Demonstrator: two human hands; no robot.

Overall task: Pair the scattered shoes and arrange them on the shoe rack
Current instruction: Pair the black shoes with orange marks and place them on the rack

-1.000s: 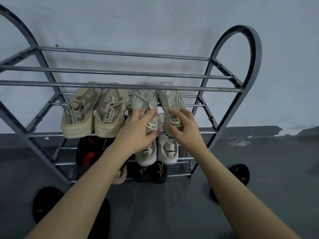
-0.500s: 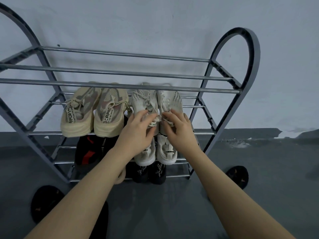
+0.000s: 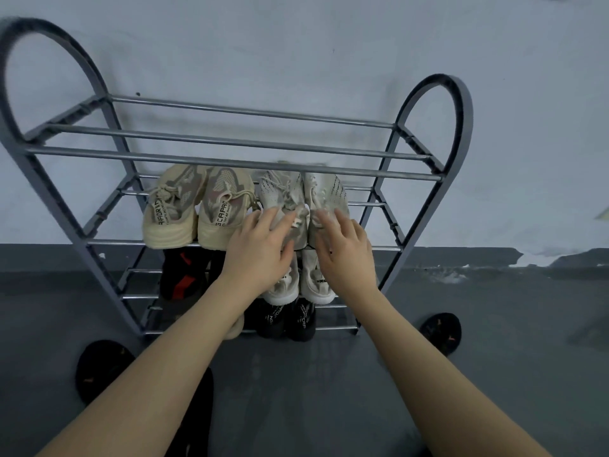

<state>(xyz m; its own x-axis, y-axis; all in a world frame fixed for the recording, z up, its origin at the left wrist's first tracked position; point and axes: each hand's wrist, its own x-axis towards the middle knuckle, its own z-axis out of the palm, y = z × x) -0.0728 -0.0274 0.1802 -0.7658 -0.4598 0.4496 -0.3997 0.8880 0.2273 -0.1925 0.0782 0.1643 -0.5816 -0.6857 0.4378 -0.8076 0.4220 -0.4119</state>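
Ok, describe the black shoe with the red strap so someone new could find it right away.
Find the grey metal shoe rack against the wall. On its third shelf down, left side, beneath the beige sneakers, sits the black shoe. No other shoe on the rack shows red markings.

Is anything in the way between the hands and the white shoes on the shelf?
Nothing visible. The left hand and right hand already lie on the white shoes, fingers spread over their heels. The rack bar crosses above the toes, not between hands and shoes.
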